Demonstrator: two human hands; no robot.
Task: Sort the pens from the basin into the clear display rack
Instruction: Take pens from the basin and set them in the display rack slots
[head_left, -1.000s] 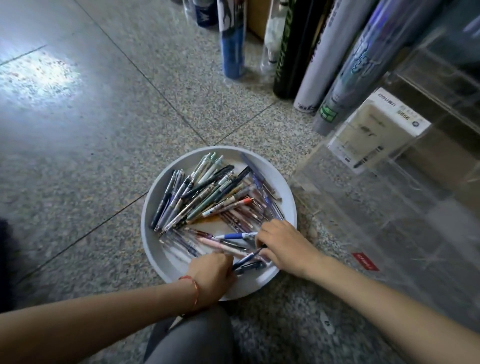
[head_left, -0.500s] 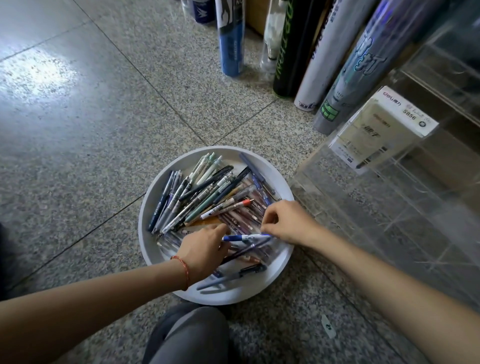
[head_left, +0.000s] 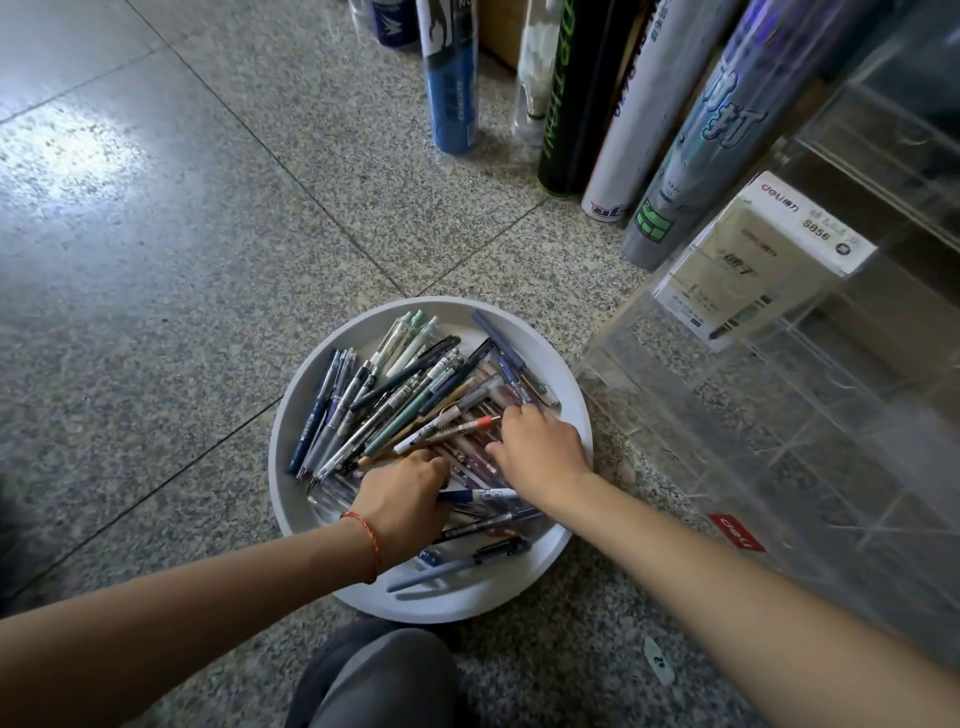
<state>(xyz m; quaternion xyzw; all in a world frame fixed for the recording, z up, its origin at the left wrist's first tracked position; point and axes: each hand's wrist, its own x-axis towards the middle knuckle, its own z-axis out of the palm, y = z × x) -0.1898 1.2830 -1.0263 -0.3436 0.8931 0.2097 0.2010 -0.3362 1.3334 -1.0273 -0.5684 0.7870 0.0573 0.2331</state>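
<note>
A round white basin sits on the floor, filled with several pens in blue, green, grey and purple. Both my hands are inside it. My left hand, with a red string at the wrist, reaches into the near part of the pile; its fingertips are buried among the pens. My right hand lies knuckles up on the right side, fingertips touching purple pens. A blue-and-white pen lies between the two hands. The clear display rack stands just right of the basin.
A white box of pens leans in the rack's upper part. Several tall tubes and a blue one stand behind the basin. My knee is right below the basin. Open granite floor lies to the left.
Both hands have moved farther up into the pile. My right hand has let go of the blue-and-white pen, which now lies between the hands.
</note>
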